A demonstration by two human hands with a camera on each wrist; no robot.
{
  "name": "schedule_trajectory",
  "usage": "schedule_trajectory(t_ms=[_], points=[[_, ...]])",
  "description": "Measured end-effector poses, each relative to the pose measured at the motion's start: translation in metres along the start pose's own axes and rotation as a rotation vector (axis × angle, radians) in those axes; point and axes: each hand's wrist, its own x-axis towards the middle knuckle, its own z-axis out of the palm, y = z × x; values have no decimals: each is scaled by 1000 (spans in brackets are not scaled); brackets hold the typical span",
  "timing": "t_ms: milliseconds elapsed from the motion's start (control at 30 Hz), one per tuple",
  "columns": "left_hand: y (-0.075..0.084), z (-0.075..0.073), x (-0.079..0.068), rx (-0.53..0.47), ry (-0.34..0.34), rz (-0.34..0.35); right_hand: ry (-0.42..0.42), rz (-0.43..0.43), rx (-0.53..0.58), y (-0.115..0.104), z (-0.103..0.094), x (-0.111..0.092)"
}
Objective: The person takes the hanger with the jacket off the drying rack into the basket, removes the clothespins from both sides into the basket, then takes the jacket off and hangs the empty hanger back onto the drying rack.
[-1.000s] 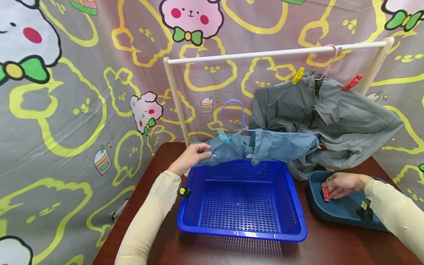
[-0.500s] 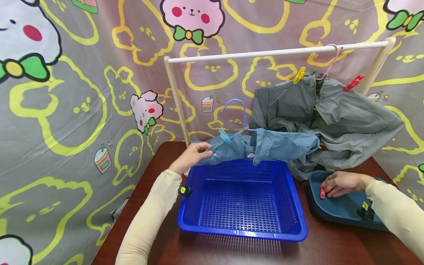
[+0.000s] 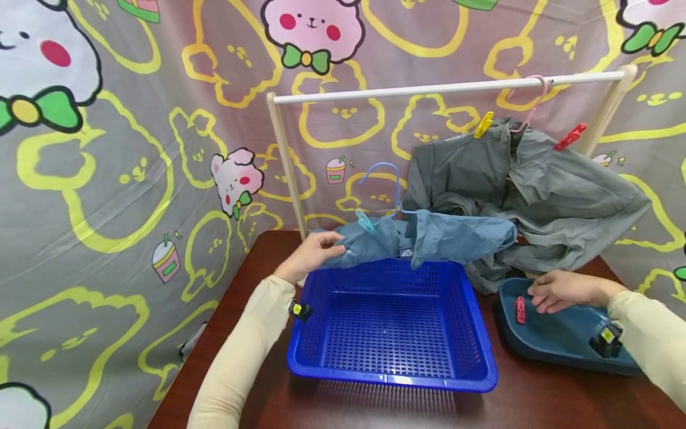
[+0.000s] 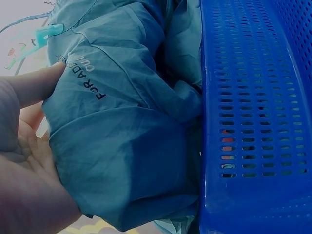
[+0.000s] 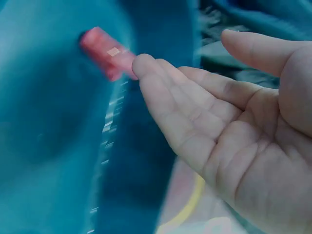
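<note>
At the left end of a blue garment (image 3: 455, 235), my left hand (image 3: 312, 256) pinches the fabric, thumb in front and fingers behind. Dark printed letters on the cloth (image 4: 117, 73) show beside the thumb in the left wrist view. A blue hanger (image 3: 398, 192) runs into the garment, and a light-blue clothespin (image 3: 367, 222) is clipped on its upper edge. Over the dark teal tray (image 3: 557, 339), my right hand (image 3: 573, 290) holds nothing, its fingers extended and thumb apart. A red clothespin (image 3: 520, 310) lies in the tray just left of the fingertips, blurred in the right wrist view.
A blue plastic basket (image 3: 388, 378) stands on the brown table below the garment. Behind rises a rack with a white rail (image 3: 407, 91). Grey trousers (image 3: 471, 170) hang there from a pink hanger (image 3: 541, 95), with yellow (image 3: 484, 124) and red clothespins (image 3: 570, 137) clipped on.
My right hand has let go of the red clothespin, which now lies in the tray, and has drawn slightly to the right with its fingers loosened. The left hand has kept its grip.
</note>
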Motion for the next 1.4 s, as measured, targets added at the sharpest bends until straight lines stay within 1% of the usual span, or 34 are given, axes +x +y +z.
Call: schedule_trajectory(t_ms=[33,100,200,267,333,433,567,733,833,933,1067,1200,1400], points=[[2,1,0,-1,-1,-3,1,-6,5,-4,0,-2],[11,1,-4,4,0,-4,-4,-33,5,-15,1,-8],[13,1,-4,7,-1,-20,-15,-90,-5,-35,4,-16],[12,2,-5,8,-5,-20,-27,-136,-15,-49,8,-20],[4,2,-1,5,-9,-23,-36,-187,-42,-63,12,-23],[5,4,-2,6,-17,-16,-40,-270,-101,-86,19,-28],[5,5,-2,1,-25,-19,-19,-355,-180,-117,28,-33],[7,7,-1,17,-18,-28,38,-465,-232,-155,38,-37],[9,8,0,25,-23,-20,71,-517,-258,-176,44,-38],[10,10,1,28,-35,-14,99,-554,-259,-192,50,-38],[11,12,2,22,-43,-8,150,-602,-253,-209,57,-34],[10,14,2,17,-46,3,214,-676,-252,-221,68,-26],[11,15,2,30,-44,-4,338,-788,-297,-238,87,-15]])
